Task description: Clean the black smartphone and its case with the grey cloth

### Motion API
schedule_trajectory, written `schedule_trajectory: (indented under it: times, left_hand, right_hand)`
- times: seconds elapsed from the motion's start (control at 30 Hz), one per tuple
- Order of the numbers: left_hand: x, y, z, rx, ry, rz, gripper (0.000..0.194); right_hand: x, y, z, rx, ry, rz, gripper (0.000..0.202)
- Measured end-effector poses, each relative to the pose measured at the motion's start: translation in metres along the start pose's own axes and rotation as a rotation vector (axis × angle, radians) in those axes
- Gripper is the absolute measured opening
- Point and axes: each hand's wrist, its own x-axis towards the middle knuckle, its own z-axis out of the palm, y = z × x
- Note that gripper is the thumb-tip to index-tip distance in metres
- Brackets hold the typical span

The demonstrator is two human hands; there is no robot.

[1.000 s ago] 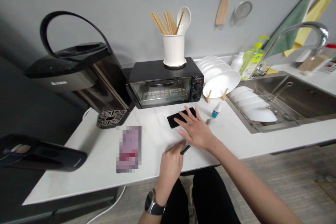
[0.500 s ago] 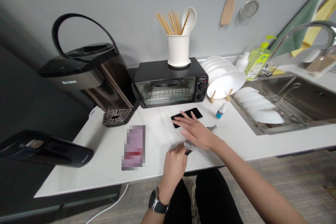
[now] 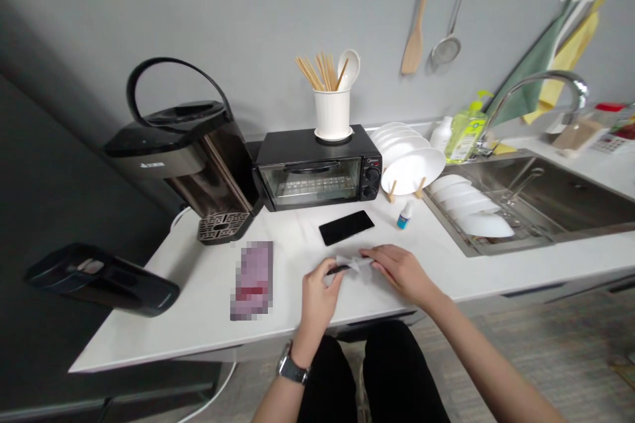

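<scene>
My left hand (image 3: 320, 287) is closed on a slim dark object (image 3: 338, 270), pinched between thumb and fingers above the counter; its kind is not clear. A thin, greyish-white cloth (image 3: 358, 265) spans the gap between both hands and partly covers that object. At its other end, the bent fingers of my right hand (image 3: 399, 271) pinch the cloth. Just beyond them a black smartphone (image 3: 346, 227) lies flat, screen up. To its right stands a small spray bottle (image 3: 404, 217) with a blue label and white top.
On the white counter (image 3: 198, 337) are a purple pixelated item (image 3: 255, 277), a dark bottle-shaped device (image 3: 104, 281) and a water dispenser (image 3: 213, 172). A toaster oven (image 3: 317, 168) bears a chopstick holder (image 3: 332, 112). Racked plates (image 3: 414, 170) stand beside the sink (image 3: 560, 192).
My right hand has drawn back from over the phone, and its spread fingers now pinch the cloth. The phone is fully uncovered. The camera view has shifted slightly.
</scene>
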Motion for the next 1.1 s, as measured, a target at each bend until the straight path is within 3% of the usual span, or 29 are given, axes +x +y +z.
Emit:
schedule_trajectory:
  times: [0.2,0.37,0.5,0.6,0.73,0.83,1.0,1.1]
  left_hand:
    - [0.051,0.028,0.001,-0.390,0.251,-0.036,0.020]
    - [0.078,0.017,0.022,-0.475,0.193,-0.027,0.024]
    - [0.076,0.003,0.038,-0.430,0.123,-0.025,0.027]
    - [0.072,0.002,0.041,-0.374,0.095,-0.003,0.028]
    - [0.079,0.012,0.035,-0.215,0.007,0.080,0.021]
    - [0.091,0.012,0.030,-0.067,-0.042,0.245,0.015]
    - [0.094,-0.001,0.032,-0.009,0.062,0.351,0.014]
    - [0.086,-0.003,0.036,-0.070,0.065,0.307,0.012]
  right_hand:
    - [0.020,0.006,0.021,0.204,0.168,0.181,0.042]
    - [0.026,0.017,0.039,0.175,0.259,0.239,0.036]
    - [0.026,0.015,0.044,0.147,0.400,0.238,0.025]
    - [0.029,0.014,0.044,0.124,0.516,0.194,0.027]
    - [0.046,0.022,0.036,0.096,0.668,0.056,0.031]
    - [0.069,0.031,0.021,0.077,0.730,-0.120,0.030]
    - [0.100,0.043,-0.004,-0.030,0.418,-0.653,0.037]
    - [0.102,0.051,-0.008,-0.054,0.467,-0.736,0.039]
